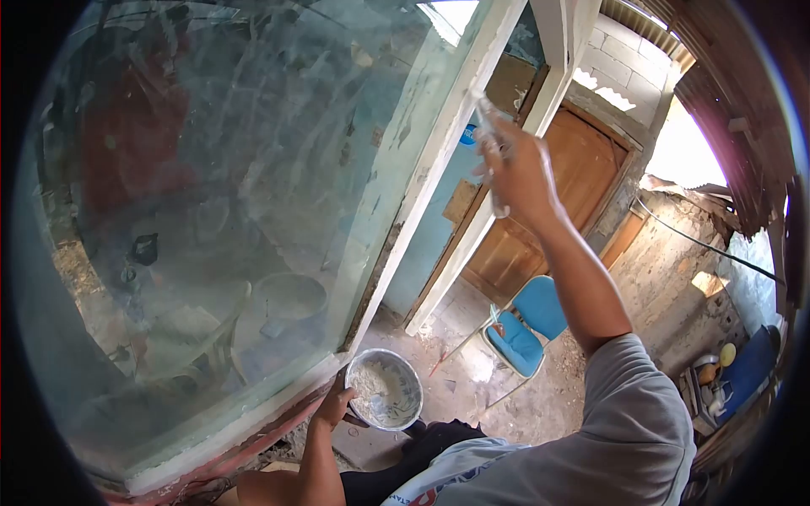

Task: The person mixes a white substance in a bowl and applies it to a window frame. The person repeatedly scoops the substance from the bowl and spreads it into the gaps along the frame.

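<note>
grey t-shirt (629, 438), short sleeves, red print, dark trousers (426, 445)

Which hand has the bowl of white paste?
The left hand, down low, grips the rim of the metal bowl. The right hand is raised high against the white frame, holding a thin tool.

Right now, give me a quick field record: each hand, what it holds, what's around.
left hand: low, grips the rim of a metal bowl
bowl contents: white paste
right hand: raised, holds a thin tool at the white window frame
glass pane: large, smeared, left of the frame
ground: blue chair
background: wooden door
</note>
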A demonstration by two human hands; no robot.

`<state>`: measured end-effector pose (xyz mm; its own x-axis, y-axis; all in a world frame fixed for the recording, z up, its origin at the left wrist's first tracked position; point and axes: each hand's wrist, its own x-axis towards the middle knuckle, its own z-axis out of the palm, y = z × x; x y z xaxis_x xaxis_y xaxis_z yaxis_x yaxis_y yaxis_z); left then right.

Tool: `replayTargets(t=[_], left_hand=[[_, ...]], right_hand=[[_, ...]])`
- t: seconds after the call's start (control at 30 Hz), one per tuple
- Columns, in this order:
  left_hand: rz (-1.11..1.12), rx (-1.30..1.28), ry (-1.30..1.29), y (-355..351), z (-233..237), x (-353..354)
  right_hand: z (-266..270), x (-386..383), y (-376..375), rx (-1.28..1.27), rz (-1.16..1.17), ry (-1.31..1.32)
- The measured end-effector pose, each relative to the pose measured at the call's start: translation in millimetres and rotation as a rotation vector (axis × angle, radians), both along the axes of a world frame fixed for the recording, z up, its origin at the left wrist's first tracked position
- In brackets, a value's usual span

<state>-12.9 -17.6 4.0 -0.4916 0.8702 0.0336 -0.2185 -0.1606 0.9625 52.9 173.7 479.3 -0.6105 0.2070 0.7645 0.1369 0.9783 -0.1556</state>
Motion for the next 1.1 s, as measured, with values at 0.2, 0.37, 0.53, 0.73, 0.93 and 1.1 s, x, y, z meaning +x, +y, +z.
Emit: replayTargets(t=[0.2, 0.37, 0.53, 0.73, 0.93, 1.1], left_hand=[[0.03, 0.001, 0.094, 1, -5, -3], [0.027, -0.021, 0.08, 1, -12, -3], [0.046, 0.003, 0.064, 4, -15, -3], [0.018, 0.032, 0.082, 6, -14, -4], [0.028, -0.023, 0.062, 4, -6, 1], [0.029, -0.084, -0.008, -9, 31, 9]], right_hand=[[-72, -13, 3, 0.031, 0.046, -0.103], [-122, -1, 8, 0.054, 0.119, -0.123], [-90, -2, 19, 0.304, 0.135, 0.109], [-56, -35, 101, 0.691, 0.182, 0.191], [-34, -62, 131, 0.794, 0.247, 0.17], [-47, -43, 154, 0.74, 0.259, 0.148]])
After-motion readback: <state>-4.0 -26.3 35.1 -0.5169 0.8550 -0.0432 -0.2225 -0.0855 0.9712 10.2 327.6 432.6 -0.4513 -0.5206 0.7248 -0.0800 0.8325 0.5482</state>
